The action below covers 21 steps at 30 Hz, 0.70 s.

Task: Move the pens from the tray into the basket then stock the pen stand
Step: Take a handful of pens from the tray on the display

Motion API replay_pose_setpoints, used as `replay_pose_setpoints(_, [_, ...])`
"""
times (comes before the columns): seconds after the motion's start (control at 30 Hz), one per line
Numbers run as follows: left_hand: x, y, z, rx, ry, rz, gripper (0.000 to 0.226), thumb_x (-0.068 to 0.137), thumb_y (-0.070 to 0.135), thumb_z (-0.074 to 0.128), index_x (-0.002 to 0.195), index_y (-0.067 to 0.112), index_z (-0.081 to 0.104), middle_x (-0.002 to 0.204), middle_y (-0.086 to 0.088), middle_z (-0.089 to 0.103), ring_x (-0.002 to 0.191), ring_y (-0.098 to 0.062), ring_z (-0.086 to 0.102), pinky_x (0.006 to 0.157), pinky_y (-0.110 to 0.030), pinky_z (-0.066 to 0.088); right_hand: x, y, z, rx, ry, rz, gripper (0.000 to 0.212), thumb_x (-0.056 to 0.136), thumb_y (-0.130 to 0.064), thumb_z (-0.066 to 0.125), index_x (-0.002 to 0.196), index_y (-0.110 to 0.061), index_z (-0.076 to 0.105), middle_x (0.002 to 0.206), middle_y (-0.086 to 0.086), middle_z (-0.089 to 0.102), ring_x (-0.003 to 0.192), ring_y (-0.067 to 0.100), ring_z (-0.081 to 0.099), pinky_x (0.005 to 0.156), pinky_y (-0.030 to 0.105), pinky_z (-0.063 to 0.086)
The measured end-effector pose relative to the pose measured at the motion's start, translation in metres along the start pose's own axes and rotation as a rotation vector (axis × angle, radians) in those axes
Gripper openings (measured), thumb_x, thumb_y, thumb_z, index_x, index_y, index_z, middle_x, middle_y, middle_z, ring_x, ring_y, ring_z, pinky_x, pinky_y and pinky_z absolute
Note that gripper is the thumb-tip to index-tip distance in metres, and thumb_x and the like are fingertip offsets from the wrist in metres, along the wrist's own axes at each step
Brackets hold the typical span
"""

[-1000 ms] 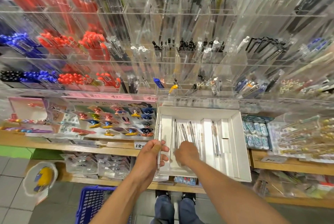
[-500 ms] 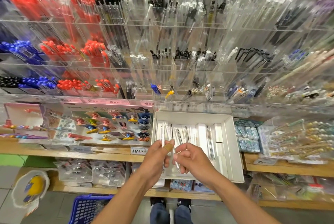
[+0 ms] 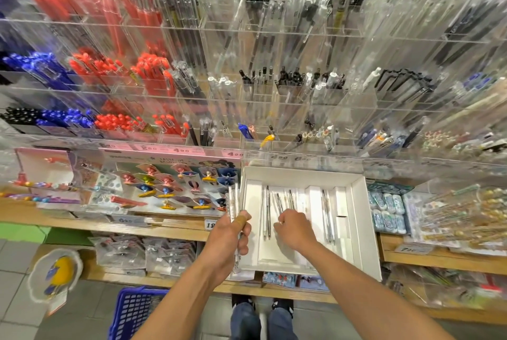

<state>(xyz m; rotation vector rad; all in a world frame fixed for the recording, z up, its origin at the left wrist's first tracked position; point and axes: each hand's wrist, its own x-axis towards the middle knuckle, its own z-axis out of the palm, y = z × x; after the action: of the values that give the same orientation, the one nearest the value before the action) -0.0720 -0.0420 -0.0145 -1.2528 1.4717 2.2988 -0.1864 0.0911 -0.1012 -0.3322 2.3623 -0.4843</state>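
Note:
A white tray (image 3: 359,230) sits on the wooden shelf with several thin clear pens (image 3: 267,210) lying in its compartments. My left hand (image 3: 227,241) grips a bundle of clear pens (image 3: 232,199) upright, just off the tray's left edge. My right hand (image 3: 293,228) reaches into the tray's middle, its curled fingers pinching a pen (image 3: 279,202) that lies there. The blue basket (image 3: 134,312) stands on the floor at the lower left, partly behind my left forearm. The clear acrylic pen stand (image 3: 274,87) fills the wall above, holding red, blue, black and clear pens.
A display card of small coloured items (image 3: 170,186) lies left of the tray, and packs of erasers (image 3: 386,210) lie to its right. Bagged goods fill the lower shelf (image 3: 145,254). A white and yellow object (image 3: 57,274) sits on the tiled floor. My shoes (image 3: 260,304) show below.
My hands met in front of the tray half a second ago. They have since parted: the left moved left holding the pen bundle, and the right went back down onto the pens in the tray.

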Motion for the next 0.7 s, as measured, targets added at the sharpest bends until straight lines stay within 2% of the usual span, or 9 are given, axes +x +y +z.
replay_pose_setpoints(0.1, [-0.002,-0.003,-0.002,0.004,0.014,-0.013,0.018,0.103,0.025,0.050,0.102,0.008,0.053,0.063,0.003,0.048,0.049,-0.011,0.032,0.047,-0.024,0.032,0.010,-0.005,0.017,-0.168,0.057,0.054,0.002,0.091,-0.011,0.053,0.091,-0.013,0.052,0.083,0.002,0.059,0.071,0.020,0.054,0.060,0.029,0.042])
replay_pose_setpoints(0.23, [0.000,-0.007,-0.006,0.021,0.038,-0.021,0.016,0.102,0.024,0.051,0.098,0.008,0.053,0.064,0.002,0.049,0.049,-0.013,0.032,0.047,-0.025,0.032,0.015,-0.008,0.028,-0.297,0.035,0.104,0.024,0.085,-0.001,0.054,0.067,-0.016,0.047,0.064,-0.003,0.050,0.061,0.017,0.052,0.051,0.025,0.037])
replay_pose_setpoints(0.33, [0.001,-0.009,-0.008,0.002,0.041,-0.018,0.015,0.102,0.023,0.052,0.096,0.009,0.053,0.064,0.001,0.051,0.048,-0.013,0.033,0.047,-0.024,0.032,0.016,-0.007,0.033,-0.298,0.016,0.115,0.025,0.085,-0.006,0.054,0.063,-0.016,0.050,0.062,-0.003,0.053,0.053,0.013,0.049,0.050,0.024,0.039])
replay_pose_setpoints(0.43, [0.002,-0.010,-0.008,-0.014,0.059,-0.014,0.013,0.101,0.022,0.053,0.097,0.009,0.055,0.066,0.000,0.054,0.048,-0.012,0.038,0.047,-0.025,0.034,0.012,-0.007,0.026,-0.175,0.008,0.139,0.025,0.090,-0.017,0.054,0.065,-0.015,0.051,0.064,-0.003,0.056,0.053,0.011,0.051,0.043,0.022,0.036])
replay_pose_setpoints(0.5, [0.002,-0.010,-0.007,-0.023,0.072,-0.010,0.013,0.100,0.021,0.055,0.100,0.009,0.057,0.071,-0.003,0.056,0.050,-0.012,0.041,0.049,-0.026,0.036,0.002,-0.010,0.014,-0.110,0.006,0.120,0.019,0.094,-0.020,0.051,0.076,-0.012,0.050,0.071,-0.002,0.056,0.057,0.011,0.050,0.045,0.024,0.036])
replay_pose_setpoints(0.6, [0.002,-0.009,-0.003,-0.027,0.075,-0.001,0.015,0.098,0.023,0.059,0.104,0.009,0.060,0.078,-0.005,0.056,0.052,-0.012,0.042,0.052,-0.027,0.037,-0.026,-0.015,-0.005,0.099,0.004,-0.017,0.019,0.097,-0.024,0.051,0.080,-0.015,0.046,0.068,-0.002,0.056,0.055,0.011,0.052,0.052,0.029,0.046])
replay_pose_setpoints(0.63, [0.003,-0.009,-0.001,-0.017,0.077,0.004,0.018,0.097,0.024,0.060,0.106,0.008,0.060,0.079,-0.005,0.055,0.052,-0.012,0.040,0.052,-0.026,0.036,-0.041,-0.017,-0.010,0.224,-0.010,-0.062,0.018,0.096,-0.027,0.053,0.082,-0.018,0.048,0.069,-0.002,0.060,0.054,0.011,0.057,0.053,0.025,0.049])
replay_pose_setpoints(0.7, [0.002,-0.008,0.004,0.017,0.073,0.020,0.028,0.094,0.030,0.065,0.111,0.008,0.059,0.078,-0.003,0.053,0.052,-0.011,0.037,0.052,-0.025,0.036,-0.072,-0.025,-0.020,0.452,-0.053,-0.133,0.014,0.093,-0.034,0.059,0.090,-0.023,0.052,0.069,-0.002,0.066,0.050,0.006,0.060,0.046,0.016,0.044])
